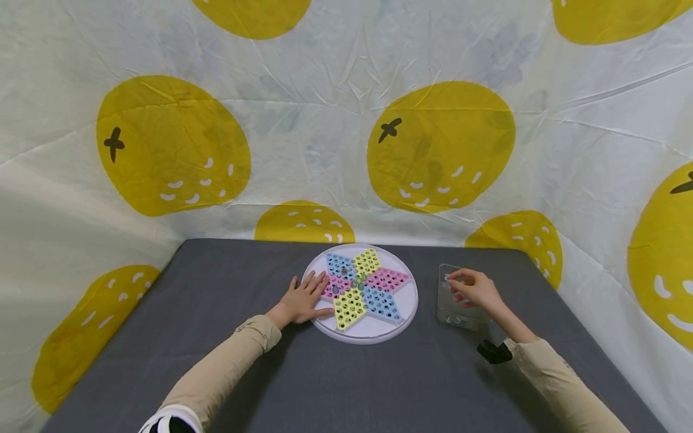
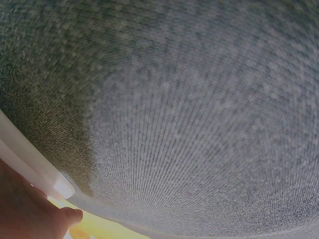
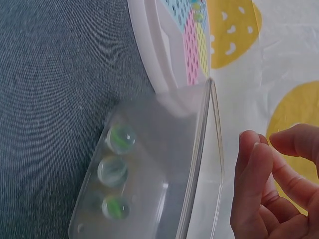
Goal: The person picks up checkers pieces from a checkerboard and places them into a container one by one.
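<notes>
Seeing left hand [image 1: 300, 302] released, fingers straight and spread over the left edge of white round plastic board [image 1: 372, 326] with pink, yellow and blue star. Right of that on dark grey bench [image 1: 346, 391]: clear rectangular plastic box [image 3: 169, 124], with green-tinted transparent marbles [image 3: 121, 138] low inside. Above it, right hand [image 1: 479, 290] also released, loosely curved, nothing visibly pinched. Probably best to dip past the rim, pinch one between thumb and fingertip, lift clear of the wall. Press board lightly, avoid jostling seated marbles [image 1: 360, 286].
</notes>
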A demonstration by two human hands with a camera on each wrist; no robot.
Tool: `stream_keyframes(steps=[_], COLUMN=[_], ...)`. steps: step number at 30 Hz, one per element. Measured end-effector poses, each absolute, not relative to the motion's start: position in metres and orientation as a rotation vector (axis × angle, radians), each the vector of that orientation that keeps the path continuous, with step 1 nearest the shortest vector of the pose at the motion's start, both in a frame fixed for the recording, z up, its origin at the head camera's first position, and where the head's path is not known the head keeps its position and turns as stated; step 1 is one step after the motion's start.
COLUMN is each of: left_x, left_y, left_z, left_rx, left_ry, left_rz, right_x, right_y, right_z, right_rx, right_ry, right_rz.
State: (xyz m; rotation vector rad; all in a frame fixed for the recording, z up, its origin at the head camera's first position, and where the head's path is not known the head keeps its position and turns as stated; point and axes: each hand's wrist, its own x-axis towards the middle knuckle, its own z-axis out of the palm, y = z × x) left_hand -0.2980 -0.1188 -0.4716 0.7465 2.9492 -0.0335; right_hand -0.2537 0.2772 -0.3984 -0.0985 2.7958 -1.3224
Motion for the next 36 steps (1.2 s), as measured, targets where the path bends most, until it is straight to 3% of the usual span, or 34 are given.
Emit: stream_keyframes(steps=[36], left_x=[-0.299], left_y=[-0.119], left_z=[-0.474], left_rx=[0.74], left_ry=[2.959], left_rz=[-0.066], right_x=[-0.261], right_y=[0.224], right_z=[-0.394], right_rx=[-0.128], right_ry=[2.765], right_rz=[-1.295])
